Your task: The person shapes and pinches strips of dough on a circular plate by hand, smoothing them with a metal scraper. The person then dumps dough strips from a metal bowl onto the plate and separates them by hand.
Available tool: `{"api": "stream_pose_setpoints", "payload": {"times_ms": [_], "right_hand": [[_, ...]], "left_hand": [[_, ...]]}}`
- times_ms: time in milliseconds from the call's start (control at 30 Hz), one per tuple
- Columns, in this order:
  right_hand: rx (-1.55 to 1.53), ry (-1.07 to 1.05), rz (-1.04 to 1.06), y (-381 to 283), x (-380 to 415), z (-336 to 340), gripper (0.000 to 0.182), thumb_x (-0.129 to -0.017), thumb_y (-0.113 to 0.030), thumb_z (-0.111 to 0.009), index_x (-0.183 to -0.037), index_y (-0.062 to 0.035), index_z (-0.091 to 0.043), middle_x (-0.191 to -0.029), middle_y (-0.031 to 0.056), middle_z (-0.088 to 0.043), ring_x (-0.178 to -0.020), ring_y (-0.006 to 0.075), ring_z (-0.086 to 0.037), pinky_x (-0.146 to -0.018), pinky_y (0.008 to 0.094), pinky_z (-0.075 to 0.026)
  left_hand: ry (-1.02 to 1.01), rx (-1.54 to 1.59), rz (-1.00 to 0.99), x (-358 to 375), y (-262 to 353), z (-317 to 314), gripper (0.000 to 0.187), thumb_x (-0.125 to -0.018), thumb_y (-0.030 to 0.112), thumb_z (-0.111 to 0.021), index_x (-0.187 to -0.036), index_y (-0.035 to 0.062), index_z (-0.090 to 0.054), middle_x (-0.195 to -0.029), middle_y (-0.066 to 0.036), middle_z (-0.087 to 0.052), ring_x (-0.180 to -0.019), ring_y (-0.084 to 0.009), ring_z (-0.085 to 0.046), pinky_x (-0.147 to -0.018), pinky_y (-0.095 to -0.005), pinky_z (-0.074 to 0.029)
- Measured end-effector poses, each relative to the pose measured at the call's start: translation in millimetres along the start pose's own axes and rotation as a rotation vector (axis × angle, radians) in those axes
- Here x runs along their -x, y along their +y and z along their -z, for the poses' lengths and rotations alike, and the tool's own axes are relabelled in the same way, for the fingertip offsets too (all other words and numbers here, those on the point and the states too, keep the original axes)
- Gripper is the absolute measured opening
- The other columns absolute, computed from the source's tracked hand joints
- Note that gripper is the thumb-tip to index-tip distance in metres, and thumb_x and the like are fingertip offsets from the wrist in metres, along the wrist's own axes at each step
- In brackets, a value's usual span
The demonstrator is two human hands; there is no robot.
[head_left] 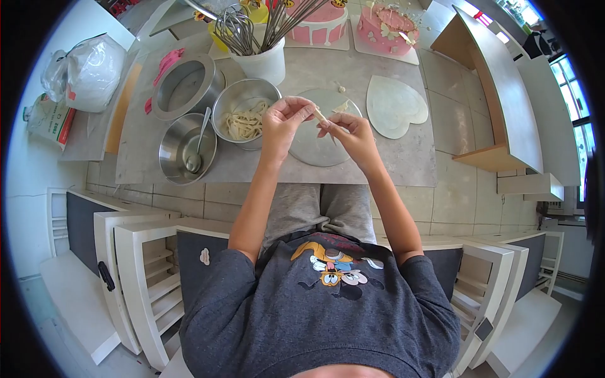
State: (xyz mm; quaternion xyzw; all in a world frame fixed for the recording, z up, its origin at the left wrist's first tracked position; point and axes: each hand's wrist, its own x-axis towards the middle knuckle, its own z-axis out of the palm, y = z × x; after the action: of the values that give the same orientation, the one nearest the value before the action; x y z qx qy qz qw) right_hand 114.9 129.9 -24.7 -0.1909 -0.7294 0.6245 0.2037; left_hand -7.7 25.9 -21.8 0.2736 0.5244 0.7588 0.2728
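Note:
Above a round grey board (307, 146), my left hand (285, 123) and my right hand (354, 135) meet, both with closed fingers. Between them they pinch a short pale strip (320, 118), its exact kind too small to make out. A thin end of it seems to point down below my right fingers. Pale scraps (341, 107) lie on the board just beyond my hands. Left of my left hand stands a steel bowl (222, 101) with a heap of similar pale, limp strips (244, 123) inside.
A second steel bowl (165, 148) holds a spoon (199, 145); behind it is a large metal pot (165, 94). A heart-shaped board (396, 107) lies to the right. Whisks (236, 28) stand in a white tub (261, 66), near pink cakes (386, 31). Plastic bags (94, 72) sit at far left.

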Motion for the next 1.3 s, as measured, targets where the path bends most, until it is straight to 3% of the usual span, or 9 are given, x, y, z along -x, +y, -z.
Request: {"api": "stream_pose_setpoints", "payload": {"times_ms": [367, 467, 533, 633, 933, 1000, 1300], "right_hand": [[-0.067, 0.02, -0.001, 5, -4, 0, 0.019, -0.081, -0.019, -0.062, -0.084, -0.0017, -0.068, -0.069, 0.0024, -0.065, -0.066, 0.007, -0.054, -0.063, 0.0214, -0.04], [-0.087, 0.022, -0.016, 1, -6, 0, 0.02, -0.082, -0.019, -0.062, -0.086, -0.0001, -0.067, -0.07, 0.004, -0.065, -0.066, 0.0079, -0.055, -0.063, 0.0216, -0.042], [-0.111, 0.026, -0.014, 0, -7, 0, 0.021, -0.083, -0.019, -0.062, -0.088, 0.001, -0.066, -0.07, 0.005, -0.065, -0.066, 0.0085, -0.056, -0.064, 0.0219, -0.044], [-0.154, 0.033, 0.011, -1, -10, 0, 0.022, -0.084, -0.017, -0.062, -0.09, 0.0031, -0.065, -0.071, 0.0067, -0.065, -0.068, 0.0096, -0.058, -0.067, 0.0228, -0.046], [-0.073, -0.007, -0.044, -3, -7, 4, 0.02, -0.084, -0.015, -0.061, -0.089, 0.0034, -0.066, -0.072, 0.0075, -0.065, -0.068, 0.0112, -0.059, -0.065, 0.0233, -0.047], [-0.052, -0.012, -0.027, 1, -9, 4, 0.023, -0.086, -0.019, -0.058, -0.09, 0.0028, -0.065, -0.07, 0.0041, -0.064, -0.068, 0.0071, -0.057, -0.056, 0.0191, -0.038], [-0.06, -0.036, -0.016, 1, -11, 5, 0.022, -0.086, -0.018, -0.058, -0.09, 0.0032, -0.065, -0.071, 0.0051, -0.064, -0.069, 0.0085, -0.057, -0.059, 0.0198, -0.04]], "left_hand": [[0.077, 0.032, 0.0, -10, 0, 8, 0.008, -0.081, 0.004, -0.062, -0.088, 0.0012, -0.058, -0.085, -0.008, -0.064, -0.082, -0.0146, -0.062, -0.076, -0.0258, -0.051], [0.051, 0.033, 0.026, -11, 0, 9, 0.016, -0.081, 0.005, -0.062, -0.096, 0.0006, -0.057, -0.091, -0.01, -0.063, -0.084, -0.0151, -0.062, -0.077, -0.0255, -0.051], [-0.093, 0.085, 0.089, -9, 3, 5, 0.031, -0.08, 0.003, -0.063, -0.109, -0.0008, -0.052, -0.1, -0.013, -0.061, -0.089, -0.0173, -0.061, -0.08, -0.0267, -0.05], [-0.125, 0.078, 0.11, -6, -7, 2, 0.045, -0.078, 0.0, -0.064, -0.119, -0.0017, -0.046, -0.105, -0.015, -0.059, -0.093, -0.0199, -0.061, -0.083, -0.0287, -0.05], [0.032, 0.037, 0.028, -9, -6, 6, 0.052, -0.073, -0.008, -0.066, -0.119, -0.0029, -0.045, -0.108, -0.014, -0.054, -0.092, -0.0224, -0.061, -0.082, -0.0295, -0.05], [0.047, 0.042, 0.033, -10, -5, 8, 0.052, -0.072, -0.008, -0.066, -0.119, -0.0028, -0.045, -0.107, -0.014, -0.054, -0.092, -0.0221, -0.061, -0.082, -0.029, -0.05], [0.081, 0.053, 0.028, -9, -2, 13, 0.052, -0.072, -0.007, -0.067, -0.119, -0.0026, -0.045, -0.107, -0.014, -0.055, -0.091, -0.0197, -0.061, -0.083, -0.0267, -0.049]]}}
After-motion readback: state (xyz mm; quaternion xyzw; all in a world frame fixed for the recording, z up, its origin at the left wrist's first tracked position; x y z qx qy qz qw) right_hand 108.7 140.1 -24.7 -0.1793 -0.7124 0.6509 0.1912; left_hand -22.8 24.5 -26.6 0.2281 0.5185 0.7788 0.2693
